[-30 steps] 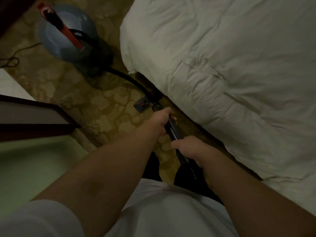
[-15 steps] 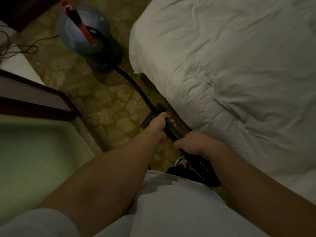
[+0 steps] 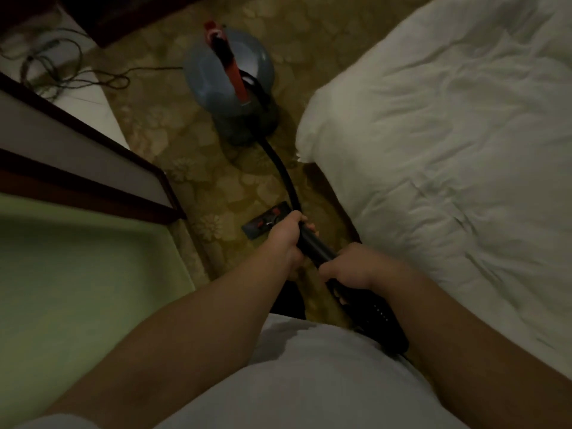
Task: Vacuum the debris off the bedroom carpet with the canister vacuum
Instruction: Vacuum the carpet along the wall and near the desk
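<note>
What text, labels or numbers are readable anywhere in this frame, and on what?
None readable.
Round grey-blue canister vacuum with red handle: no legible marking, frame dim and blurred.
Black floor nozzle: red marks, not readable as text.
Black wand: nothing legible.

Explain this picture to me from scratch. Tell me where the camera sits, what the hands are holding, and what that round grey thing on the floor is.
The camera is worn on a person's head and looks down, so you see their own forearms and white shirt at the bottom. The left hand and the right hand both grip a black vacuum wand. Beyond the left hand, the floor nozzle rests on the patterned carpet. A black hose runs from the hands up to the round grey canister vacuum with its red handle. Its thin power cord trails off to the left. A bed with a white duvet fills the right side; dark-edged furniture stands on the left.
</note>
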`<act>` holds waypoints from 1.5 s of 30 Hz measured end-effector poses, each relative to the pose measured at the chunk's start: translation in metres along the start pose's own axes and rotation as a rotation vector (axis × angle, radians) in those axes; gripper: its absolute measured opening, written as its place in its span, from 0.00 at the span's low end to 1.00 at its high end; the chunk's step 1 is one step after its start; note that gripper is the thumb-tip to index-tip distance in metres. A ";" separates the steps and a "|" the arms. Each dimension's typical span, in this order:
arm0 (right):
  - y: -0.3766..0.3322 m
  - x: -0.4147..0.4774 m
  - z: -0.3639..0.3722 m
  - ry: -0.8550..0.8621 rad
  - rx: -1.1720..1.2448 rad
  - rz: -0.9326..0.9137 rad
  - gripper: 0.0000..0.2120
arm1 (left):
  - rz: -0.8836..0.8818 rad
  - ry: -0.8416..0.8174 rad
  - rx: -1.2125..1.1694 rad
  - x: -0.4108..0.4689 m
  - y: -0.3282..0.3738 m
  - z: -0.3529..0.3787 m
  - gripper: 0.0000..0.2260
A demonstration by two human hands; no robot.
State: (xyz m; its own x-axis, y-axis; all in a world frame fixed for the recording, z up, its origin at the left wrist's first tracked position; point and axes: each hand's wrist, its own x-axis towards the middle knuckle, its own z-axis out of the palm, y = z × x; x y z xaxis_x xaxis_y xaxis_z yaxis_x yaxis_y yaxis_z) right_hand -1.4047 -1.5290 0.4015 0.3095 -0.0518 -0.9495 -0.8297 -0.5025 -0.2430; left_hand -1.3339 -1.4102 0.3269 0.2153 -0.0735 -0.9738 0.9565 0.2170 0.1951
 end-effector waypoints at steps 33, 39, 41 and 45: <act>-0.546 0.135 -0.148 -0.102 -0.510 -0.305 0.13 | 0.228 0.096 -0.605 0.071 0.518 -0.063 0.07; -0.619 0.154 -0.170 -0.050 -0.457 -0.299 0.14 | 0.273 0.059 -0.503 0.085 0.608 -0.060 0.04; -0.649 0.162 -0.174 -0.045 -0.406 -0.293 0.14 | 0.276 0.045 -0.459 0.091 0.644 -0.063 0.04; -0.718 0.180 -0.180 -0.031 -0.331 -0.268 0.13 | 0.289 0.016 -0.415 0.101 0.725 -0.071 0.03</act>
State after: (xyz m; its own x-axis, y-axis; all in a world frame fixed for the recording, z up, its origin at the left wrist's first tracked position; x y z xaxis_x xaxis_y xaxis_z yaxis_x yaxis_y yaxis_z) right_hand -0.6699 -1.3332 0.4411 0.4757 0.1420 -0.8680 -0.5262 -0.7448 -0.4103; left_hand -0.6323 -1.1915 0.3614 0.4532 0.0609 -0.8893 0.6987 0.5953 0.3968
